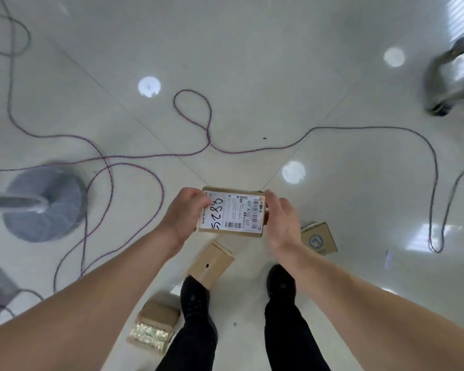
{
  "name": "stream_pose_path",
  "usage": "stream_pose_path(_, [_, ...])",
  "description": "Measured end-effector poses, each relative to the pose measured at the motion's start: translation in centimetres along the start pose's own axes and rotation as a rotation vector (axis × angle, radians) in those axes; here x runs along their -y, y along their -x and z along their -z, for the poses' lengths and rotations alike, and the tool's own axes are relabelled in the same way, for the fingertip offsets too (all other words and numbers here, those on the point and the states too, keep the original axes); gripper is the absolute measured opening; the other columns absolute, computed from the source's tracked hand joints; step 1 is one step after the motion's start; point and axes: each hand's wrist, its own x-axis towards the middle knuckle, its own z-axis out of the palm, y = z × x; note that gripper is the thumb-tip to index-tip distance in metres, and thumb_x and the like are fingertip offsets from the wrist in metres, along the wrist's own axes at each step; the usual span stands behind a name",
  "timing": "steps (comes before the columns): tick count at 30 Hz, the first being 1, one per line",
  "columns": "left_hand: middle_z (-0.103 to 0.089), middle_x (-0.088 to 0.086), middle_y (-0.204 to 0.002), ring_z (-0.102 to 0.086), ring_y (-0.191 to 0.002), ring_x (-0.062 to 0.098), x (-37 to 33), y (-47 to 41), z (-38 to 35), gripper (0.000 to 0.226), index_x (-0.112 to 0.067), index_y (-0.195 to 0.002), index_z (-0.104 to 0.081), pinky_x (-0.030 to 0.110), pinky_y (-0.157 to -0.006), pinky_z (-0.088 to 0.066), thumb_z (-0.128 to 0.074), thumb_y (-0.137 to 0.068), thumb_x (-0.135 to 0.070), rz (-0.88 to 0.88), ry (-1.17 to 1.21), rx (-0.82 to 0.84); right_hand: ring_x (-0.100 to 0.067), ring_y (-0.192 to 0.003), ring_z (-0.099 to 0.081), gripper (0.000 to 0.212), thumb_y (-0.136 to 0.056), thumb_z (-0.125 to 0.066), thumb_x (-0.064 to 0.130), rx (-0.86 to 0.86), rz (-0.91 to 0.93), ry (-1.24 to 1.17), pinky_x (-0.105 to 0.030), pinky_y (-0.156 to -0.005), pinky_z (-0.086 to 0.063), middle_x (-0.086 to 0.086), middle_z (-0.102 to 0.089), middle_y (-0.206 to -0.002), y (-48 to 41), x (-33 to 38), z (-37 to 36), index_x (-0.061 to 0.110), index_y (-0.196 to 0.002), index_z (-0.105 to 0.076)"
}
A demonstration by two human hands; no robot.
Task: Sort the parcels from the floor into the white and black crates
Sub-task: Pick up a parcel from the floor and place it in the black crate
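Note:
A small cardboard parcel point(233, 212) with a white shipping label and handwritten digits is held up in front of me. My left hand point(184, 212) grips its left edge and my right hand point(281, 218) grips its right edge. On the floor below lie three more parcels: a plain brown box point(210, 265) by my left foot, a box with a blue logo point(318, 238) to the right, and a taped box point(154, 326) at the lower left. No crate is in view.
A purple cable point(193, 108) loops across the glossy tiled floor. A round grey stand base point(46, 203) sits at the left. A blurred wheeled object point(450, 79) is at the upper right. My two black shoes stand among the parcels.

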Motion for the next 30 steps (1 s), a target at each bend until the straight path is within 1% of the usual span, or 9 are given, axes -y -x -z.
stream_pose_path(2, [-0.068, 0.01, -0.094, -0.061, -0.084, 0.025, -4.1, 3.9, 0.0, 0.029, -0.018, -0.086, -0.052, 0.038, -0.073, -0.037, -0.056, -0.066, -0.04, -0.062, -0.044, 0.006, -0.023, -0.091, -0.07, 0.064, -0.076, -0.038, 0.076, -0.019, 0.031, 0.007, -0.044, -0.085, -0.054, -0.001, -0.074, -0.09, 3.7, 3.8, 3.0, 0.02, -0.093, -0.065])
stream_pose_path(4, [-0.066, 0.008, -0.088, -0.06, -0.082, 0.026, -7.7, 8.0, -0.3, 0.032, -0.019, -0.082, -0.051, 0.038, -0.072, -0.036, -0.058, -0.063, -0.044, -0.115, -0.096, 0.016, -0.023, -0.089, -0.07, 0.065, -0.079, -0.036, 0.077, -0.059, 0.083, 0.027, -0.042, -0.084, -0.053, -0.001, -0.073, -0.089, 7.5, 7.0, 6.5, 0.02, -0.091, -0.064])
stream_pose_path(6, [-0.068, 0.006, -0.094, -0.064, -0.088, 0.029, -10.8, 11.7, -0.9, 0.038, -0.019, -0.086, -0.056, 0.038, -0.073, -0.039, -0.059, -0.062, -0.048, -0.167, -0.137, 0.023, -0.024, -0.087, -0.069, 0.064, -0.083, -0.034, 0.076, -0.12, 0.149, 0.044, -0.042, -0.081, -0.053, 0.0, -0.071, -0.085, 10.9, 9.5, 9.9, 0.019, -0.088, -0.062])
stream_pose_path(10, [-0.071, 0.008, -0.104, -0.067, -0.102, 0.033, -15.8, 18.7, -2.6, 0.045, -0.021, -0.09, -0.058, 0.037, -0.075, -0.043, -0.058, -0.059, -0.053, -0.275, -0.218, 0.112, -0.026, -0.084, -0.07, 0.073, -0.072, -0.033, 0.083, -0.247, 0.197, -0.002, -0.049, -0.082, -0.056, -0.001, -0.072, -0.083, 18.1, 12.2, 15.7, 0.017, -0.084, -0.062])
stream_pose_path(13, [-0.071, 0.007, -0.103, -0.066, -0.096, 0.03, -18.6, 23.4, -4.5, 0.056, -0.02, -0.092, -0.058, 0.037, -0.075, -0.044, -0.057, -0.052, -0.059, -0.341, -0.28, 0.205, -0.028, -0.084, -0.07, 0.075, -0.073, -0.034, 0.084, -0.346, 0.221, -0.032, -0.054, -0.085, -0.055, -0.002, -0.073, -0.083, 23.1, 12.7, 19.5, 0.016, -0.083, -0.064])
stream_pose_path(15, [-0.07, 0.011, -0.105, -0.063, -0.087, 0.028, -20.2, 26.4, -6.2, 0.051, -0.018, -0.094, -0.057, 0.037, -0.073, -0.045, -0.059, -0.058, -0.054, -0.385, -0.297, 0.272, -0.03, -0.086, -0.069, 0.076, -0.074, -0.034, 0.085, -0.407, 0.223, -0.07, -0.057, -0.086, -0.055, -0.003, -0.073, -0.084, 26.1, 12.7, 22.3, 0.016, -0.083, -0.064])
stream_pose_path(22, [-0.07, 0.013, -0.099, -0.068, -0.079, 0.03, -22.3, 36.5, -14.6, 0.049, -0.011, -0.1, -0.054, 0.051, -0.075, -0.059, -0.061, -0.065, -0.044, -0.499, -0.421, 0.492, -0.038, -0.083, -0.069, 0.077, -0.076, -0.04, 0.085, -0.621, 0.222, -0.214, -0.061, -0.08, -0.056, -0.012, -0.072, -0.083, 34.2, 8.7, 31.9, 0.011, -0.081, -0.061])
stream_pose_path(25, [-0.072, 0.014, -0.098, -0.072, -0.089, 0.035, -21.8, 40.9, -19.2, 0.051, -0.01, -0.101, -0.055, 0.058, -0.078, -0.059, -0.061, -0.065, -0.045, -0.555, -0.49, 0.56, -0.038, -0.083, -0.069, 0.075, -0.076, -0.043, 0.083, -0.705, 0.208, -0.278, -0.06, -0.08, -0.056, -0.012, -0.071, -0.083, 37.2, 5.3, 36.3, 0.011, -0.079, -0.06])
stream_pose_path(30, [-0.074, 0.015, -0.098, -0.073, -0.094, 0.037, -18.7, 48.7, -28.0, 0.069, -0.01, -0.103, -0.058, 0.058, -0.08, -0.058, -0.062, -0.053, -0.056, -0.593, -0.57, 0.664, -0.032, -0.084, -0.071, 0.076, -0.073, -0.042, 0.084, -0.826, 0.171, -0.37, -0.055, -0.083, -0.057, -0.004, -0.073, -0.082, 43.1, -1.5, 43.5, 0.013, -0.083, -0.065])
